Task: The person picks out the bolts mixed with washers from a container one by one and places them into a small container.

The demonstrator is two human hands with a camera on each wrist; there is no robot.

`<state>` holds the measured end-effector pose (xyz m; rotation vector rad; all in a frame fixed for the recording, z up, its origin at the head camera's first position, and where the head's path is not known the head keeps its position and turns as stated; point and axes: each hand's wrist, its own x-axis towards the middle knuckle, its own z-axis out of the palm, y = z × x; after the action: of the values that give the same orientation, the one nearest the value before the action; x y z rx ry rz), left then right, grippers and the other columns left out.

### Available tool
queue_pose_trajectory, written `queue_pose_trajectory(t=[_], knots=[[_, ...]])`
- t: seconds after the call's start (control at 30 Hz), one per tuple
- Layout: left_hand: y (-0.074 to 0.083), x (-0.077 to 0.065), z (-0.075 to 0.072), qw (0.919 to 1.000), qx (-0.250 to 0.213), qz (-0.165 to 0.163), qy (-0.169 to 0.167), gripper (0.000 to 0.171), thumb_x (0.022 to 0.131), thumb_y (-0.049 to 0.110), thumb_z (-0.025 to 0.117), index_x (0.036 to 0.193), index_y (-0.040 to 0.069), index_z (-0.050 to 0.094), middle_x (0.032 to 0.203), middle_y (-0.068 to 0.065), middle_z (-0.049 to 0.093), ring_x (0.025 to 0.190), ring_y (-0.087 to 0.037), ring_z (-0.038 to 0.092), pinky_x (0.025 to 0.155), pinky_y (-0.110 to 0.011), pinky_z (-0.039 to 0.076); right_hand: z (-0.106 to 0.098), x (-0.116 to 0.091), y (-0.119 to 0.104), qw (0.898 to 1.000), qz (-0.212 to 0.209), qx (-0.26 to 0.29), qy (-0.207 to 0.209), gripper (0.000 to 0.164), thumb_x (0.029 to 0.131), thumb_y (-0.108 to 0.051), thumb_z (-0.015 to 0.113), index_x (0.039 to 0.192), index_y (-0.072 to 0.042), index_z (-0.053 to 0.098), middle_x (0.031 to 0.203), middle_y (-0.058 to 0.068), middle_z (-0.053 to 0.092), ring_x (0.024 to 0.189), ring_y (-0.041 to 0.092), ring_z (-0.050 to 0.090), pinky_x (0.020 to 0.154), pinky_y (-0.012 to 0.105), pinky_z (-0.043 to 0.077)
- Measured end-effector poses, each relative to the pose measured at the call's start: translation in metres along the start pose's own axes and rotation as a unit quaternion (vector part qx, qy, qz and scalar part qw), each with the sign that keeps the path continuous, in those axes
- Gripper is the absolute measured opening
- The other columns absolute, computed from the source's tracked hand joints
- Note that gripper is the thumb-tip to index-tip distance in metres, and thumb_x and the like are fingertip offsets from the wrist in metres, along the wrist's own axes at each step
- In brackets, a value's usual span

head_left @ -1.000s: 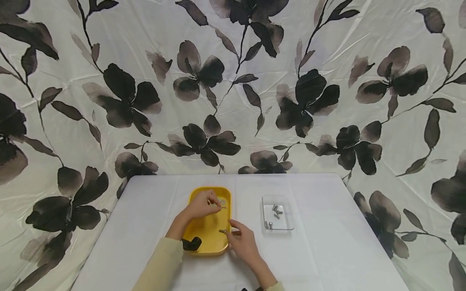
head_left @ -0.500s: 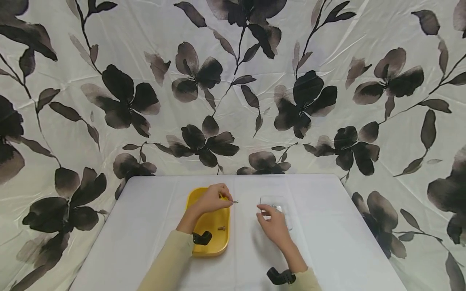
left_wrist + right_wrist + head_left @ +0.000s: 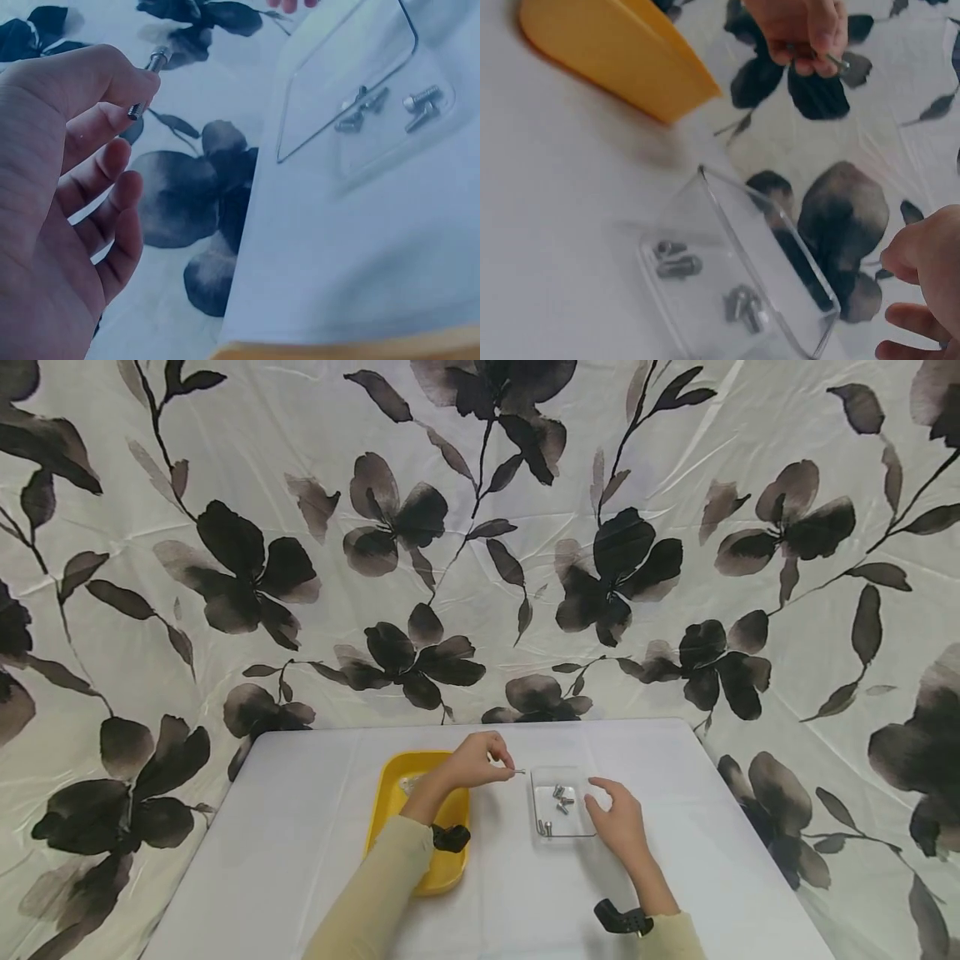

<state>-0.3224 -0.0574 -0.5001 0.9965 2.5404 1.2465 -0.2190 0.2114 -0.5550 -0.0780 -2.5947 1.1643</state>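
My left hand (image 3: pixel 480 762) pinches a small metal bolt (image 3: pixel 155 65) between thumb and index finger, its other fingers loosely bent. That hand hovers between the yellow tray (image 3: pixel 375 802) and a clear plastic box (image 3: pixel 533 806), with the bolt's end close to the box's left back corner. Several short bolts (image 3: pixel 424 99) lie loose inside the box. At the box's right side is my right hand (image 3: pixel 621 818), thumb and index finger spread and holding nothing. In the right wrist view its fingertips (image 3: pixel 900 255) show apart from the box wall.
The yellow tray stands left of the box, partly hidden by my left forearm; small clear pieces (image 3: pixel 408 785) lie at its back. A white cloth (image 3: pixel 300 827) covers the table. A floral curtain (image 3: pixel 480 568) hangs behind the table's back edge.
My left hand has moved right from over the tray, carrying the bolt. My right hand has let go of another bolt in the tray and moved right, past the clear box.
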Motion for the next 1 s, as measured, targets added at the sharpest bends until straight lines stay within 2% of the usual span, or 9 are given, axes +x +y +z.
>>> queue_pose_trajectory(t=[0.1,0.2,0.33,0.53,0.73,0.9,1.0], knots=[[0.004,0.007,0.004,1.0000,-0.001,0.003,0.000,0.004,0.081,0.016,0.076,0.078,0.013,0.077,0.086,-0.004,0.059,0.088,-0.025,0.055,0.076,-0.030,0.046,0.000,0.002,0.010,1.000,0.025,0.004,0.001,0.039,0.091,-0.012,0.065,0.128,-0.001,0.059,0.132,0.025,0.054,0.121,0.045,0.050,0.093,0.055,0.044],[0.005,0.015,0.009,1.0000,0.002,0.003,0.006,0.004,0.081,0.017,0.076,0.078,0.013,0.077,0.086,-0.005,0.060,0.087,-0.022,0.055,0.077,-0.029,0.045,0.001,0.002,0.016,0.999,0.050,0.013,-0.007,0.043,0.092,-0.012,0.063,0.133,-0.001,0.055,0.135,0.028,0.050,0.119,0.047,0.051,0.091,0.055,0.045],[0.007,0.023,0.016,0.9998,-0.008,0.001,0.016,0.004,0.081,0.017,0.077,0.078,0.015,0.077,0.084,0.001,0.059,0.089,-0.022,0.056,0.078,-0.030,0.046,0.005,-0.002,0.022,0.997,0.072,0.022,-0.012,0.047,0.092,-0.014,0.063,0.136,-0.002,0.052,0.134,0.029,0.050,0.116,0.047,0.054,0.088,0.053,0.048],[0.011,0.035,0.031,0.9990,-0.026,-0.005,0.035,0.004,0.080,0.015,0.077,0.076,0.014,0.077,0.085,0.005,0.057,0.094,-0.030,0.057,0.077,-0.032,0.045,0.010,-0.009,0.026,0.995,0.094,0.041,-0.020,0.048,0.091,-0.015,0.063,0.136,-0.005,0.053,0.131,0.029,0.052,0.110,0.046,0.058,0.079,0.048,0.054],[0.011,0.044,0.055,0.9972,-0.026,-0.016,0.068,0.003,0.079,0.017,0.078,0.080,0.013,0.078,0.089,0.004,0.055,0.089,-0.016,0.054,0.080,-0.031,0.045,0.016,-0.014,0.030,0.991,0.106,0.077,-0.029,0.045,0.090,-0.012,0.064,0.134,-0.005,0.057,0.128,0.029,0.055,0.104,0.042,0.063,0.065,0.033,0.056],[0.011,0.050,0.073,0.9954,-0.021,-0.023,0.090,0.005,0.078,0.018,0.079,0.080,0.013,0.078,0.088,0.005,0.055,0.086,-0.011,0.052,0.080,-0.029,0.045,0.020,-0.018,0.032,0.989,0.106,0.097,-0.035,0.043,0.090,-0.009,0.063,0.132,-0.005,0.058,0.127,0.028,0.056,0.101,0.041,0.064,0.063,0.030,0.056],[0.013,0.051,0.080,0.9952,-0.012,-0.034,0.091,0.005,0.079,0.019,0.079,0.080,0.015,0.078,0.089,0.006,0.055,0.086,-0.011,0.051,0.080,-0.028,0.044,0.022,-0.019,0.031,0.989,0.103,0.096,-0.039,0.043,0.089,-0.007,0.063,0.132,-0.004,0.058,0.126,0.028,0.057,0.101,0.040,0.065,0.064,0.030,0.056]])
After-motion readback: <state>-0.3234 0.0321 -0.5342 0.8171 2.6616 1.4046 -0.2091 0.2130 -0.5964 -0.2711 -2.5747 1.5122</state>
